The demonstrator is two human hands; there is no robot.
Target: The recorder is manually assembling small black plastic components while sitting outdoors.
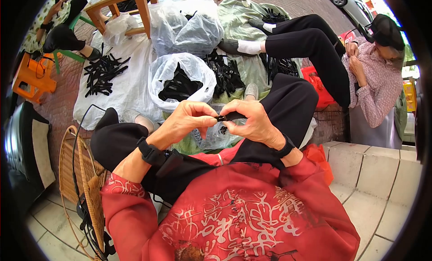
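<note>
Hands meet over the lap: left hand [186,119] and right hand [252,121] both pinch a small black clip [221,118]. Clear bag [180,81] of black pieces just beyond; wicker chair [83,171] at left.

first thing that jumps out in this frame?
Dead centre, the left hand and right hand meet, pinching a small black part between their fingertips over the lap. Just beyond, an open clear bag holds more black pieces, with further black strips spread on a white sheet at upper left. A seated person works at right.
</note>
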